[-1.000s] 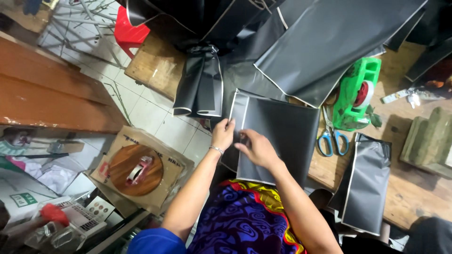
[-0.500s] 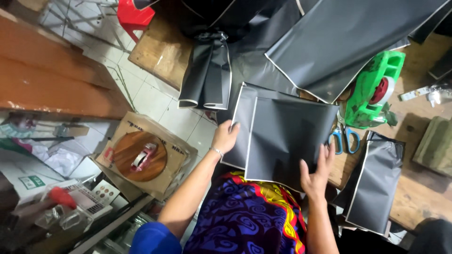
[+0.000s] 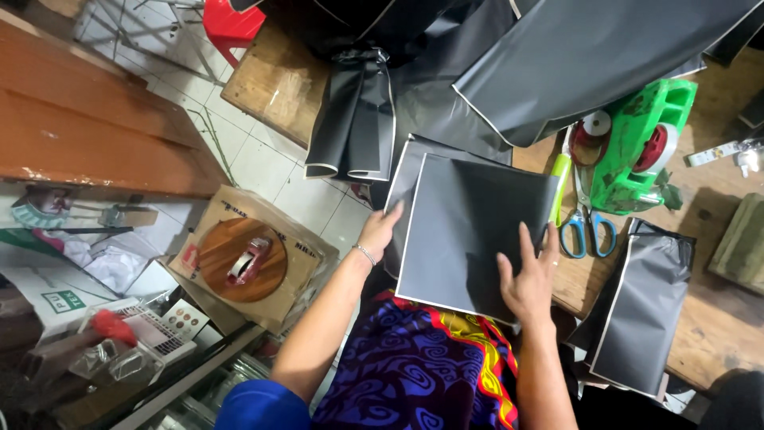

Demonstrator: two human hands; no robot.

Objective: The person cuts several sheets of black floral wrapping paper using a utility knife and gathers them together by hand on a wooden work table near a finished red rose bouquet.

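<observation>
Black paper sheet point(image 3: 469, 231), edged with a thin pale line, lies folded at the near edge of the table point(image 3: 716, 318), partly overhanging the person's lap. At far left, off the table, a cardboard box point(image 3: 255, 259) on the floor carries a round wooden disc with a small tape holder on it. The left hand point(image 3: 380, 231) holds the sheet's left edge, fingers straight and together along the fold. The right hand point(image 3: 529, 279) lies flat on the sheet's lower right part, fingers spread. Neither hand is pinching hard, so the slick sheet could slide off toward the lap, and an uneven press would likely leave a crooked crease. Beyond it, more black sheets point(image 3: 573, 64) are heaped; one could be dragged along if the edges catch. To the right lie blue-handled scissors point(image 3: 587, 227) and a green tape dispenser point(image 3: 641, 147), close enough that a sweeping right hand might knock them. Another folded black piece point(image 3: 641, 306) hangs over the table's edge further right and looks liable to slip.
</observation>
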